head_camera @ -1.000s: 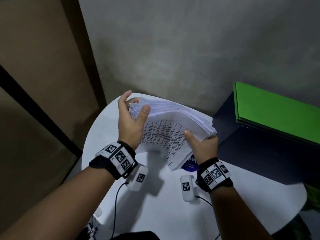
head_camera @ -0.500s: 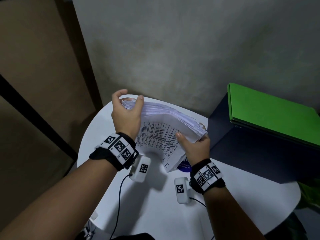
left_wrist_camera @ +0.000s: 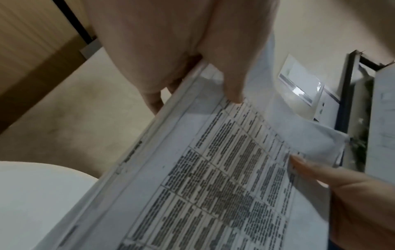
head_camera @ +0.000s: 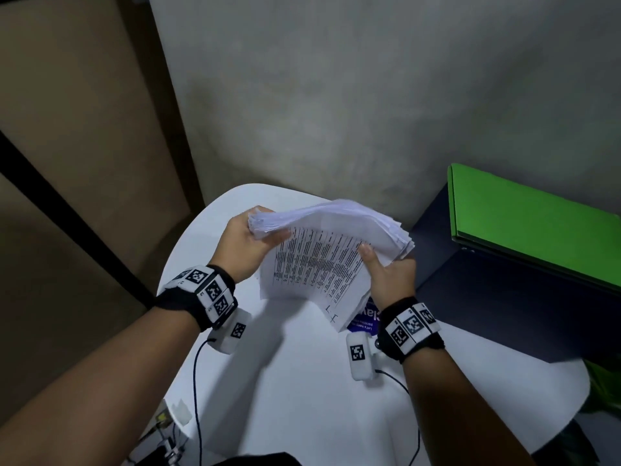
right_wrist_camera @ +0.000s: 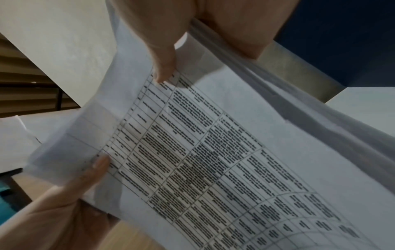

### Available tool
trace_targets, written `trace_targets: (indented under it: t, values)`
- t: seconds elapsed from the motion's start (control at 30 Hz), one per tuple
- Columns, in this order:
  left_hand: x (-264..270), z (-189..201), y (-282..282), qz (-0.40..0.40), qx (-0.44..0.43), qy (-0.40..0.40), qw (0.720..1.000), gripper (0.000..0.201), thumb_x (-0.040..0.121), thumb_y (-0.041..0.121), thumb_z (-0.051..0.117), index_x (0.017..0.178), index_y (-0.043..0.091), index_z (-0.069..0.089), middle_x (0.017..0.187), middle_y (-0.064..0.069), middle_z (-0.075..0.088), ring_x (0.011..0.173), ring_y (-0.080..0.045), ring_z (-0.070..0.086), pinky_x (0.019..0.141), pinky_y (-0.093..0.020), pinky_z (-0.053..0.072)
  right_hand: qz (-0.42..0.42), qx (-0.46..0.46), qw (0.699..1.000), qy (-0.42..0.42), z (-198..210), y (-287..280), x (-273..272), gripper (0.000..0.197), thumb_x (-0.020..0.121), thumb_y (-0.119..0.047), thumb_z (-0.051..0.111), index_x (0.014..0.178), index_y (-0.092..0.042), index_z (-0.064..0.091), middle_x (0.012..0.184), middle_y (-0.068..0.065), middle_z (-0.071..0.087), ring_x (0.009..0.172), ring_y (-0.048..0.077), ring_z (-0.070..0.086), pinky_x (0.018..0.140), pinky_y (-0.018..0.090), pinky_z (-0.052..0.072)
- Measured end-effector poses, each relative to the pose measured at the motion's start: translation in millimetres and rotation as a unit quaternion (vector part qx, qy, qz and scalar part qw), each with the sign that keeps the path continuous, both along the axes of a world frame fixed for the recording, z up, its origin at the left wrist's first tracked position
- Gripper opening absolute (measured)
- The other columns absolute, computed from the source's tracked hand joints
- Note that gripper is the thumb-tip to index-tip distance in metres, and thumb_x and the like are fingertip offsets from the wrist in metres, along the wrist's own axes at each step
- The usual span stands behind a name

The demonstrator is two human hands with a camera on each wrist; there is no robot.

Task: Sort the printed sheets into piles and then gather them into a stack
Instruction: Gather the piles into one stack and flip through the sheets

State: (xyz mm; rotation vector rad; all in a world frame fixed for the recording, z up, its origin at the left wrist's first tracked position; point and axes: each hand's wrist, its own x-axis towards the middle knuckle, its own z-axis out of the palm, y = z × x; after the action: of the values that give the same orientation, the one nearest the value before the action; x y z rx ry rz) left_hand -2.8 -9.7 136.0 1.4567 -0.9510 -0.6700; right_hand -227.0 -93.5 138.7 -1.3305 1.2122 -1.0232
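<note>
A thick stack of printed sheets (head_camera: 322, 253) is held in the air above the round white table (head_camera: 302, 398), tilted with its printed table side facing me. My left hand (head_camera: 250, 243) grips the stack's upper left corner, thumb on the front sheet. My right hand (head_camera: 386, 274) grips its right edge, thumb pressed on the print. In the left wrist view the left thumb (left_wrist_camera: 233, 81) lies on the top sheet (left_wrist_camera: 213, 177). In the right wrist view the right thumb (right_wrist_camera: 162, 67) pinches the sheets (right_wrist_camera: 213, 160), and the left hand's thumb (right_wrist_camera: 100, 165) shows at lower left.
A dark blue cabinet (head_camera: 487, 280) with a green folder (head_camera: 537, 227) on top stands right of the table. A blue sticker (head_camera: 364, 319) lies on the table under the stack. A grey wall rises behind, a brown panel to the left. Cables hang off the table's near edge.
The left hand has closed round the stack's left corner, its fingers no longer spread along the edge. The stack has tilted up, and its fanned edges have drawn closer together.
</note>
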Motion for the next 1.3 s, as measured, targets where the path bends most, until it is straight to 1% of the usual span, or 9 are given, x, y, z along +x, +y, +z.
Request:
trace_targets:
  t: [0.2,0.3,0.5,0.63,0.8,0.93,1.1,1.17,1.3]
  values:
    - [-3.0,7.0,11.1,0.016,-0.054,0.057,0.997,0.053,0.061,0.016,0.094,0.102,0.018,0.06,0.096,0.005,0.07,0.087,-0.007,0.068,0.08,-0.026,0.059,0.002,-0.049,0.998,-0.042,16.2,10.2,-13.6,0.02,0.082,-0.006,0.078,0.099,-0.015,0.071,0.098,0.002,0.076,0.093,0.015,0.074,0.087,0.036,0.06]
    - [-5.1,-5.6,15.3,-0.026,0.008,0.078,0.997,0.071,0.06,0.024,0.093,0.121,0.009,0.06,0.112,-0.001,0.072,0.102,-0.013,0.071,0.091,-0.032,0.058,-0.02,-0.064,0.995,-0.077,17.7,13.1,-11.5,0.034,0.075,-0.01,0.083,0.102,-0.02,0.063,0.097,0.004,0.072,0.088,0.019,0.072,0.085,0.043,0.06]
    - [-1.4,-13.9,12.5,0.007,-0.002,0.07,0.998,0.075,0.06,0.025,0.091,0.124,0.001,0.06,0.116,-0.007,0.073,0.107,-0.016,0.071,0.093,-0.032,0.056,-0.087,-0.128,0.985,-0.077,38.4,1.0,14.8,0.011,0.083,-0.016,0.076,0.082,-0.024,0.068,0.079,-0.012,0.065,0.077,0.002,0.059,0.078,0.021,0.049]
    - [-4.4,-13.0,11.6,0.021,-0.009,0.072,0.997,0.072,0.062,0.024,0.093,0.124,0.006,0.061,0.114,-0.001,0.073,0.104,-0.011,0.071,0.09,-0.024,0.056,-0.129,-0.134,0.98,-0.075,34.6,-7.6,16.8,0.016,0.084,-0.012,0.069,0.09,-0.027,0.069,0.084,-0.014,0.067,0.086,0.007,0.063,0.089,0.035,0.053]
    - [-2.8,-19.4,9.4,0.017,0.007,0.065,0.998,0.058,0.07,0.014,0.087,0.122,0.008,0.063,0.113,-0.004,0.074,0.104,-0.016,0.071,0.09,-0.027,0.056,-0.104,-0.137,0.981,-0.094,28.4,-5.8,16.9,0.032,0.089,-0.011,0.067,0.109,-0.033,0.056,0.093,-0.005,0.068,0.09,0.01,0.063,0.089,0.03,0.05]
    - [-2.4,-21.5,8.9,0.013,0.034,0.062,0.997,0.042,0.077,0.019,0.083,0.116,0.014,0.068,0.107,0.002,0.075,0.096,-0.006,0.072,0.083,-0.022,0.055,-0.025,-0.054,0.992,-0.107,7.9,-1.6,-1.2,0.063,0.08,-0.002,0.078,0.133,-0.015,0.048,0.106,-0.003,0.068,0.093,0.004,0.07,0.09,0.029,0.057]
    - [-3.4,-6.1,3.6,0.047,0.032,0.071,0.996,0.029,0.072,0.03,0.084,0.097,0.018,0.075,0.096,-0.004,0.078,0.091,-0.02,0.074,0.082,-0.035,0.06,-0.024,-0.025,0.997,-0.062,4.1,-1.8,-1.0,0.031,0.073,-0.016,0.087,0.095,0.001,0.072,0.093,0.017,0.076,0.087,0.022,0.074,0.081,0.053,0.06]
    - [-8.6,-4.6,6.5,0.068,0.001,0.081,0.994,0.025,0.074,0.022,0.084,0.095,0.014,0.075,0.091,-0.001,0.078,0.083,-0.016,0.074,0.073,-0.028,0.061,-0.021,-0.043,0.996,-0.076,5.2,-2.5,-6.9,0.037,0.071,-0.016,0.089,0.092,0.007,0.069,0.088,0.022,0.074,0.08,0.019,0.071,0.074,0.046,0.063]
    - [-26.6,-24.2,20.4,0.049,-0.001,0.075,0.996,0.049,0.077,0.028,0.082,0.118,0.011,0.062,0.105,-0.001,0.073,0.093,-0.011,0.071,0.075,-0.022,0.056,0.016,-0.018,0.997,-0.067,-5.0,10.2,-11.8,0.026,0.069,-0.002,0.087,0.084,-0.016,0.071,0.076,-0.011,0.077,0.075,0.005,0.074,0.068,0.019,0.058]
